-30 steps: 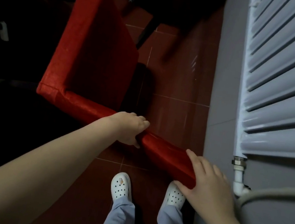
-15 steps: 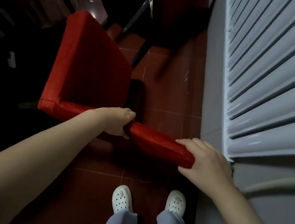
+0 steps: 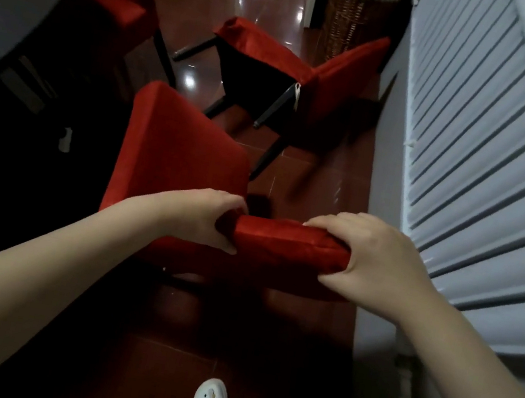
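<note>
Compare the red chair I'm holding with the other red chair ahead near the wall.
The near chair is gripped at its backrest top by the left hand and right hand; the far chair is untouched. The near chair's legs are mostly hidden under it; the far chair's black legs show plainly. Both wear red fabric covers.

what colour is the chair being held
Red; the chair, held by left hand and right hand, shows best in the head view.
</note>
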Motion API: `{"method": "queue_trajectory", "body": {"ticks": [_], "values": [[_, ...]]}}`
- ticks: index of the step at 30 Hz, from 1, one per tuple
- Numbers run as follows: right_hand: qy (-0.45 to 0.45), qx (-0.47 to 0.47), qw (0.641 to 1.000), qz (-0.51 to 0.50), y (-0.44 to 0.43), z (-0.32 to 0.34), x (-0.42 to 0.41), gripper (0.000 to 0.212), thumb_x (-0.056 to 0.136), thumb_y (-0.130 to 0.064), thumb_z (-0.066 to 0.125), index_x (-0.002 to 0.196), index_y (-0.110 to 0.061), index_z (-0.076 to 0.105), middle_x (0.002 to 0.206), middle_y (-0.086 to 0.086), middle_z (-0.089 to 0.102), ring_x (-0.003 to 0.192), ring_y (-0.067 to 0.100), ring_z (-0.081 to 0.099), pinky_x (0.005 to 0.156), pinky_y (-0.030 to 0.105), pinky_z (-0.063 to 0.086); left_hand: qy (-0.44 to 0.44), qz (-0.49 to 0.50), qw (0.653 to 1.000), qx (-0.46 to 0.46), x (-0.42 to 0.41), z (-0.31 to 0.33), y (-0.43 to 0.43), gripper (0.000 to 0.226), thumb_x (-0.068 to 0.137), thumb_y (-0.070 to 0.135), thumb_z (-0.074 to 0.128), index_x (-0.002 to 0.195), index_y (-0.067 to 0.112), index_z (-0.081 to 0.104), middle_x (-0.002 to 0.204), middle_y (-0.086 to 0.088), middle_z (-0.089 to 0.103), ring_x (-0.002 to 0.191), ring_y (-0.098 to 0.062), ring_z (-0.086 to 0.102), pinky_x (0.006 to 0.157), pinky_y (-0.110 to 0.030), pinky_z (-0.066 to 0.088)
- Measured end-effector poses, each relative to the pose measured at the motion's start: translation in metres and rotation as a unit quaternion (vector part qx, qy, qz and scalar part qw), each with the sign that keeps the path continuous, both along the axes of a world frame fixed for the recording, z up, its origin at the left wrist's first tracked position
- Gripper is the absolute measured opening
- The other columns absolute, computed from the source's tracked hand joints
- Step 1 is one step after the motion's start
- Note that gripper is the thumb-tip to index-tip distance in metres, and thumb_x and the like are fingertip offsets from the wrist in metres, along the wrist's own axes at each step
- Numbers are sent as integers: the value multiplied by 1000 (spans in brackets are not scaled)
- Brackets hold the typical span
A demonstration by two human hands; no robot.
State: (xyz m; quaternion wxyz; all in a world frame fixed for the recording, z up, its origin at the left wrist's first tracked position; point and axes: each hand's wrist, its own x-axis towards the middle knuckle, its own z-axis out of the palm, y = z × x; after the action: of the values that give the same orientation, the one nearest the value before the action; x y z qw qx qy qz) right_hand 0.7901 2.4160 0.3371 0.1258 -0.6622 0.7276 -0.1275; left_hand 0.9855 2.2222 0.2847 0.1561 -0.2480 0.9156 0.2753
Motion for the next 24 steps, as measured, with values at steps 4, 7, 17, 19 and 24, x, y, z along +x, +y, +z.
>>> {"method": "queue_trajectory", "body": {"ticks": [4,7,17,19,24], "values": [[16,-1,1000,10,-24,24,24,60,58,-39,68,110,-44,40,79,-14,55,73,11,54,59,29,43,117,-12,992,49,9,47,10,66,69,55,78,126,39,47,118,23,53,107,6,48,88,-7,37],[18,-8,999,39,-42,37,46,62,59,-42,66,110,-40,31,80,-9,57,69,15,57,58,31,46,140,-24,990,21,20,63,13,73,70,51,79,131,34,44,122,18,48,109,-1,49,91,-15,40],[-6,-78,995,54,-91,70,110,64,62,-42,74,112,-35,34,94,-14,56,80,11,57,58,29,47,208,43,977,-38,96,96,-21,55,79,39,76,128,23,57,95,21,44,86,-3,51,78,-20,41],[-35,-101,994,25,-90,66,119,66,62,-53,76,115,-36,39,97,-14,56,83,9,56,64,27,49,225,57,972,-30,112,98,-24,52,79,38,76,126,24,59,98,16,49,86,-1,53,78,-17,42],[-73,-126,989,-6,-75,43,123,73,69,-56,75,129,-25,48,113,-17,53,102,8,54,91,31,46,258,99,961,27,136,103,-33,42,75,32,81,114,26,69,92,12,56,87,-3,58,78,-24,47]]}}
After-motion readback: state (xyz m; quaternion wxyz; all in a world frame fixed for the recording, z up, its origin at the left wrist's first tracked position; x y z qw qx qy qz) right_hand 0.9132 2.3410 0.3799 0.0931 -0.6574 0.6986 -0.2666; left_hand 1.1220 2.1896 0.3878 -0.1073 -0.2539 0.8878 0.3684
